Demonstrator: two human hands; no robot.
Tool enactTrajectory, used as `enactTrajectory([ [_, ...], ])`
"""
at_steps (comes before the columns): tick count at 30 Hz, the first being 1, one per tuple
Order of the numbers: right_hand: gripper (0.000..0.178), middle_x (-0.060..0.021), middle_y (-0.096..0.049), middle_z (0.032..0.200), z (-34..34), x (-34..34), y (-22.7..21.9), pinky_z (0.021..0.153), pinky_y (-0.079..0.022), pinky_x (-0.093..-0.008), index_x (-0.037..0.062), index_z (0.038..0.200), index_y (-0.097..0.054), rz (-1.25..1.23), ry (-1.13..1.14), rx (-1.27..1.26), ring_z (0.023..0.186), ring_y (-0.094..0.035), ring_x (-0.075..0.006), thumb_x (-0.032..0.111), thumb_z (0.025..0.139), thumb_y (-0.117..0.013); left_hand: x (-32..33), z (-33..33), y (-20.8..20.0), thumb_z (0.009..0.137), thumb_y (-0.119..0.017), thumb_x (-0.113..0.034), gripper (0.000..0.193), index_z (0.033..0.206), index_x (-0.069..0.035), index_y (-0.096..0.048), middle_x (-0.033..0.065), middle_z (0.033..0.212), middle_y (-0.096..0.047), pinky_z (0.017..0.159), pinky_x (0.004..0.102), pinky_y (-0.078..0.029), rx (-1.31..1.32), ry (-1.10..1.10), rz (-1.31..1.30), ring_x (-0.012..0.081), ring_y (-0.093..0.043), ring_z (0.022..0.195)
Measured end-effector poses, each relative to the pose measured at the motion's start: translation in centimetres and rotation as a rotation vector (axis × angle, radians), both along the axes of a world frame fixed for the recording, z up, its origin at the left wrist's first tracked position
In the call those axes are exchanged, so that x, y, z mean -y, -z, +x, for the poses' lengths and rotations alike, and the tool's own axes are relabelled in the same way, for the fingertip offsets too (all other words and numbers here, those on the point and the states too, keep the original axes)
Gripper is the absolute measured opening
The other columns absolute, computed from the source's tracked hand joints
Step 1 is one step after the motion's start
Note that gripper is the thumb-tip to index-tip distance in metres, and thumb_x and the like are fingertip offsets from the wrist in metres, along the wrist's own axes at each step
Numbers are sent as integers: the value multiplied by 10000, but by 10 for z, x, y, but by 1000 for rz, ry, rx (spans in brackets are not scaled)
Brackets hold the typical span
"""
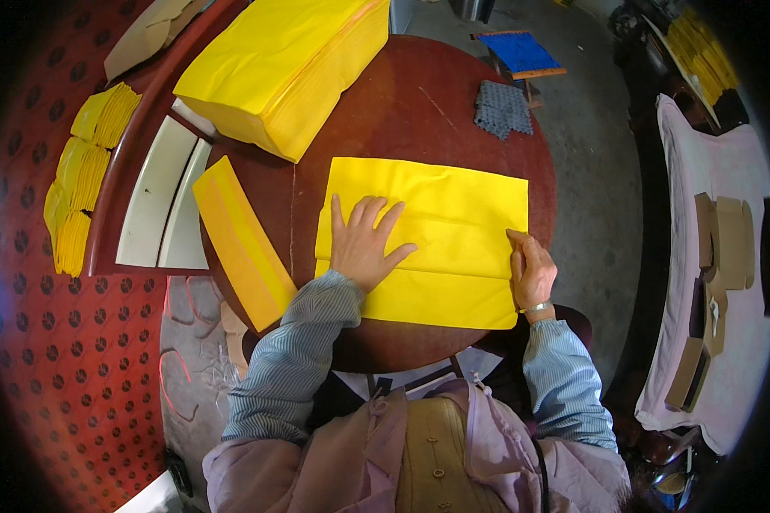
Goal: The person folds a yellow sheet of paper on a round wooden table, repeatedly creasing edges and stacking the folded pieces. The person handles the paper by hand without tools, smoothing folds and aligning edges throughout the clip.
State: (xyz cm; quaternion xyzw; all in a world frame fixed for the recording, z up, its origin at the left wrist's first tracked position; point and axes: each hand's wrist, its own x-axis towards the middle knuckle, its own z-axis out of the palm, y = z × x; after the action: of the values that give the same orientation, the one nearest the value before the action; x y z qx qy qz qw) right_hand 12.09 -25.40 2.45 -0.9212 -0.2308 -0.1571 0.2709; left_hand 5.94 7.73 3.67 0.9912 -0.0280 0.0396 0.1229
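Nearest the camera, a pale lilac jacket (334, 466) open over a tan buttoned top (432, 440), with blue-and-white striped sleeve covers (287, 359) on both forearms. Beyond, a dark red round table (393, 111) with a glossy top and pale scratches. On its near half, between both hands, a bright yellow rectangular sheet (453, 214), lying flat with a crosswise crease. Left hand (361, 250) palm down on the sheet's left part, fingers spread wide, nothing gripped. Right hand (533, 274) at the right edge, fingers loosely curled; impossible to tell whether pinching it.

To the left on the table, a long yellow-and-orange folded strip (244, 244); behind it, a thick stack of yellow sheets (274, 64). At the far right rim, a grey textured mat (502, 109).

Around the table, grey concrete floor (595, 162) with a blue-seated low stool (520, 53); at left, a red surface with dark round motifs (77, 368) and yellow folded bundles (81, 175); at right, opened brown cardboard boxes (731, 244) on a pale pinkish cloth (672, 342).
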Motion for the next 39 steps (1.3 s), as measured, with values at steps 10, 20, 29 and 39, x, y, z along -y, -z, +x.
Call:
enactTrajectory([
  [10,530,-189,-761,1220,-4,2,-11,905,-643,-437,190,1507,-516,147,84,-347,1029,-780,-339,211,1023,-730,-73,3,-35,790,-902,-442,920,1560,-145,-495,154,1552,-497,1298,646,-138,-117,117,-217,361,-404,1501],
  [20,763,-86,-740,1010,3,27,-46,896,-615,-327,171,1542,-534,204,42,-812,893,-748,-201,91,864,-874,-70,52,-69,659,-972,-462,914,1416,-149,-566,119,1265,-603,1193,593,-295,-407,342,35,325,-547,1276],
  [29,473,-112,-803,1158,1,33,-37,915,-610,-357,104,1346,-732,159,49,-783,956,-767,-221,113,892,-863,-88,45,-55,670,-970,-479,601,1087,-140,-700,65,1122,-668,1100,489,-347,-367,403,-155,297,-577,1174],
  [39,273,-58,-796,1187,-15,47,-26,1004,-580,-376,86,1104,-806,285,-170,-599,1095,-740,-218,38,840,-857,-101,-70,-52,696,-934,-11,653,1297,-158,-724,118,1280,-713,1073,417,-535,-274,296,-587,349,-679,1192],
])
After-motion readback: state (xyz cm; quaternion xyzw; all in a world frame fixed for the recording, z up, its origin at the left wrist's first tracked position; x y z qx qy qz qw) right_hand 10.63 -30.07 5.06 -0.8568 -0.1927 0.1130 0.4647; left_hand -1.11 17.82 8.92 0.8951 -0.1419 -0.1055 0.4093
